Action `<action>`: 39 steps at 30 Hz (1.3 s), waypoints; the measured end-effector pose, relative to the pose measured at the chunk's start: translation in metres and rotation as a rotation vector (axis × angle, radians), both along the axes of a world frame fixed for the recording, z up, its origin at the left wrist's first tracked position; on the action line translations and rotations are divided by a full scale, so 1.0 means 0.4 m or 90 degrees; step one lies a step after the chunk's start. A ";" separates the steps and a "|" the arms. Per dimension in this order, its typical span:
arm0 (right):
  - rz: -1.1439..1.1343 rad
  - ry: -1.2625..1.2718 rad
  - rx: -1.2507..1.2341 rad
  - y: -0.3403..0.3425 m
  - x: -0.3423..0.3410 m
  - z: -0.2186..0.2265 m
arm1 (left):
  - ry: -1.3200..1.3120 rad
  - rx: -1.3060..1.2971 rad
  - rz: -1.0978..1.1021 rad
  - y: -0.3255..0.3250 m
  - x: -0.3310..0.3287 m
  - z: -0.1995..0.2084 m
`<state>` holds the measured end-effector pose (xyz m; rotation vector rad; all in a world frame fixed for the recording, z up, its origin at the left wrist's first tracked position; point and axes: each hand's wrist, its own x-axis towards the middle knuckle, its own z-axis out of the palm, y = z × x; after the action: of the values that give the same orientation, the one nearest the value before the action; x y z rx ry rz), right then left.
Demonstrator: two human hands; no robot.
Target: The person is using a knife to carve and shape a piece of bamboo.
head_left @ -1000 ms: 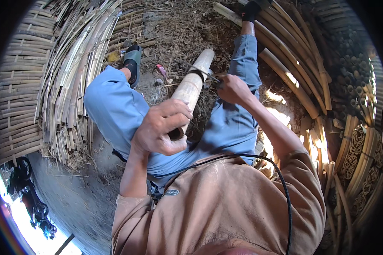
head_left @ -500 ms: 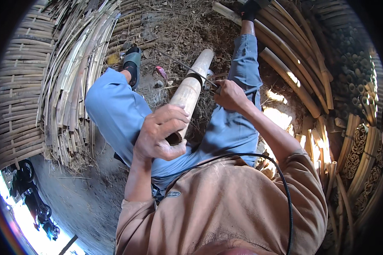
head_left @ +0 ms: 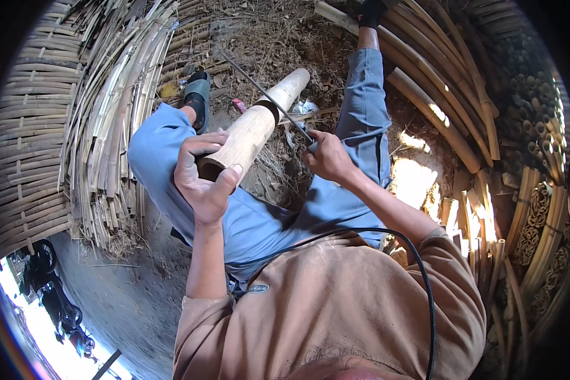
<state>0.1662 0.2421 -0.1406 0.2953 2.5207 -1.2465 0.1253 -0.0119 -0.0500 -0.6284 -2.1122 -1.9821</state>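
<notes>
A thick, pale bamboo tube [head_left: 244, 133] slants away from me between my spread legs, its hollow near end tilted toward me. My left hand [head_left: 202, 179] is closed round that near end, thumb on the right side of the rim and fingers on the left. In my right hand [head_left: 328, 157] is the dark handle of a long, thin-bladed tool [head_left: 250, 79], closed in my fist. Its blade shows almost edge-on and crosses the tube at a dark cut, pointing far left. Beyond the cut, a shorter bamboo section [head_left: 289, 87] continues in nearly the same line; whether the two are joined I cannot tell.
Split bamboo strips [head_left: 111, 126] are piled at left beside a woven bamboo panel [head_left: 31, 133]. Long bamboo poles [head_left: 427, 98] lie at right, with bundled pieces [head_left: 531, 215] nearer. A black cable [head_left: 418, 253] runs across my shirt. Motorcycles [head_left: 57, 304] stand at lower left.
My left hand has turned and shifted left with the near end of the bamboo tube, which now slants more. My right hand and the blade have moved slightly left and nearer.
</notes>
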 end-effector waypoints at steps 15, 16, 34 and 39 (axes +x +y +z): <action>-0.128 0.089 -0.059 -0.075 -0.040 -0.135 | -0.121 0.099 0.210 0.038 -0.013 0.013; -0.142 0.081 -0.057 -0.070 -0.049 -0.170 | -0.119 0.098 0.210 0.031 -0.011 0.008; -0.396 -0.071 -0.120 -0.012 0.008 -0.453 | -0.233 -0.002 0.065 0.011 0.008 0.046; -0.464 -0.107 -0.172 0.006 -0.005 -0.451 | -0.235 0.138 0.075 -0.042 0.006 0.088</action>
<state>0.1644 0.2446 -0.3210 1.2677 2.1161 -1.6923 0.1279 -0.0287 -0.0146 -0.1030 -2.0168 -2.3598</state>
